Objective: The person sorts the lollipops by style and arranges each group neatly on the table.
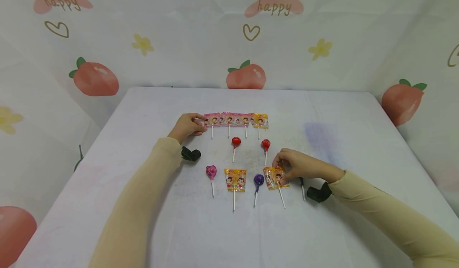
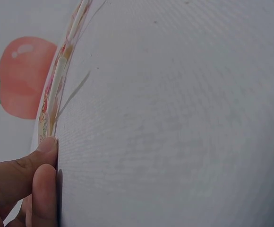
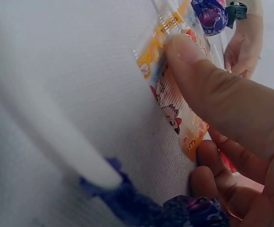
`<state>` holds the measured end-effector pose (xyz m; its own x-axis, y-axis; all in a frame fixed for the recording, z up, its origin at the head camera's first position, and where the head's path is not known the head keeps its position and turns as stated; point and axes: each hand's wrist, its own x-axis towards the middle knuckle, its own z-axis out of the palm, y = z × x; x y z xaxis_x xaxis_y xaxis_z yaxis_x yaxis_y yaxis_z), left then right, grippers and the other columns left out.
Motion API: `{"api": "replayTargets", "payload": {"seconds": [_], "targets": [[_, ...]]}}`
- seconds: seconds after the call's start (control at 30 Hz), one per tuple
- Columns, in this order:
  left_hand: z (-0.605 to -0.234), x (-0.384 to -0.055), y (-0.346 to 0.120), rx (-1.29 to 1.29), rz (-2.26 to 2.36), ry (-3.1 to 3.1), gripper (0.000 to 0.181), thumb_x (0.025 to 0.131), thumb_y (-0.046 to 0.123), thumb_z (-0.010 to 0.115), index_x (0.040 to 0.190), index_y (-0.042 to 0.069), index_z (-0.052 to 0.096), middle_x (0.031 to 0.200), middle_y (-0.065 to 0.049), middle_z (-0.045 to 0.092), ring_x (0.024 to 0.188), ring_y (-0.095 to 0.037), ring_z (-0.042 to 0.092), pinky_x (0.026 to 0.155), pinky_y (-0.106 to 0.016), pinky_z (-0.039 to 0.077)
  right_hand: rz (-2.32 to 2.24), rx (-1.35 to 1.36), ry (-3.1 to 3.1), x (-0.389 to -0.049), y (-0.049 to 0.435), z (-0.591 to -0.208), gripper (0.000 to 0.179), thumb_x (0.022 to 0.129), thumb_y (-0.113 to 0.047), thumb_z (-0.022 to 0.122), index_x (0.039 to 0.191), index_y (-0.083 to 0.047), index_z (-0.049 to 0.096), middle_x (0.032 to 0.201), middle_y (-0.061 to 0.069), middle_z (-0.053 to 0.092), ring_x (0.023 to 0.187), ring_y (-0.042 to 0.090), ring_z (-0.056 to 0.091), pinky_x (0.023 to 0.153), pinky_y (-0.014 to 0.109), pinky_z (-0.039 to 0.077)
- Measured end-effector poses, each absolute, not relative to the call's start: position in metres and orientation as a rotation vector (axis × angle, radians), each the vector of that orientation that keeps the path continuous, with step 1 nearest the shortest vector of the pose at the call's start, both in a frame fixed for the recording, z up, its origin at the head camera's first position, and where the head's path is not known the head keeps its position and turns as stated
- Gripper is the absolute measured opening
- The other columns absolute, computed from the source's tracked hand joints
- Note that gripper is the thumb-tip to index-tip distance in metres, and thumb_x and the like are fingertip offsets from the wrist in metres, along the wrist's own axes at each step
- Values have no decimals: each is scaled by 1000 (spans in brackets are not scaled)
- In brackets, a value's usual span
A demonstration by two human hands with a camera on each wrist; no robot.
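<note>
At the far row's left end, my left hand (image 1: 188, 124) holds the edge of a pink-wrapped flat lollipop (image 1: 214, 119) between thumb and fingers. In the left wrist view its thumb (image 2: 46, 145) meets the wrapper's edge. Nearer the front, my right hand (image 1: 303, 165) pinches an orange-wrapped flat lollipop (image 1: 271, 179), its white stick slanting toward me. The right wrist view has the thumb across this printed wrapper (image 3: 172, 111). Under the right hand lies a dark blue-wrapped lollipop (image 3: 132, 203), its head hidden from the head view.
Beside the left hand's lollipop run more pink packets (image 1: 236, 119) and an orange one (image 1: 261, 120). Two red round lollipops (image 1: 236, 141) lie mid-table. In the front row are a pink round lollipop (image 1: 211, 172), another orange packet (image 1: 235, 180) and a purple round lollipop (image 1: 258, 180).
</note>
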<state>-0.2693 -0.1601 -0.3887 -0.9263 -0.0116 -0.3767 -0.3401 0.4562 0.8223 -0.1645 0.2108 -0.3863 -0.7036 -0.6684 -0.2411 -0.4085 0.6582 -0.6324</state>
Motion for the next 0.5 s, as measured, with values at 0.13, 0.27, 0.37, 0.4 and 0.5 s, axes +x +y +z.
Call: {"api": "replayTargets", "payload": {"seconds": [0.13, 0.27, 0.37, 0.4, 0.5], "targets": [[-389, -270, -160, -305, 1455, 2394, 43, 84, 2, 74, 124, 11, 63, 91, -5, 52, 64, -7, 57, 61, -18, 56, -778, -860, 2428, -164, 211, -387, 41, 71, -25, 86, 103, -12, 63, 99, 0, 54, 86, 15, 45, 75, 26, 43], [-390, -271, -160, -301, 1455, 2385, 43, 84, 2, 73, 125, 11, 62, 91, -5, 51, 65, -7, 59, 62, -18, 57, -790, -877, 2430, -165, 210, -387, 43, 71, -27, 86, 103, -12, 63, 101, 0, 55, 87, 15, 46, 77, 28, 44], [-391, -271, -161, -295, 1459, 2385, 43, 85, 2, 73, 125, 11, 62, 92, -5, 52, 67, -7, 60, 62, -18, 57, -799, -885, 2427, -165, 210, -388, 44, 70, -27, 86, 104, -11, 63, 101, 0, 55, 87, 15, 46, 77, 27, 44], [-391, -271, -161, -294, 1464, 2385, 42, 84, 2, 73, 125, 11, 62, 92, -5, 52, 67, -7, 60, 62, -18, 57, -804, -886, 2425, -165, 210, -388, 44, 70, -27, 86, 103, -11, 62, 101, 0, 55, 87, 15, 46, 77, 27, 44], [-391, -271, -161, -291, 1465, 2393, 42, 84, 2, 73, 124, 11, 63, 92, -5, 52, 67, -7, 60, 62, -18, 57, -824, -898, 2418, -166, 210, -388, 41, 71, -26, 86, 102, -12, 62, 100, 0, 55, 86, 15, 46, 76, 27, 44]]}}
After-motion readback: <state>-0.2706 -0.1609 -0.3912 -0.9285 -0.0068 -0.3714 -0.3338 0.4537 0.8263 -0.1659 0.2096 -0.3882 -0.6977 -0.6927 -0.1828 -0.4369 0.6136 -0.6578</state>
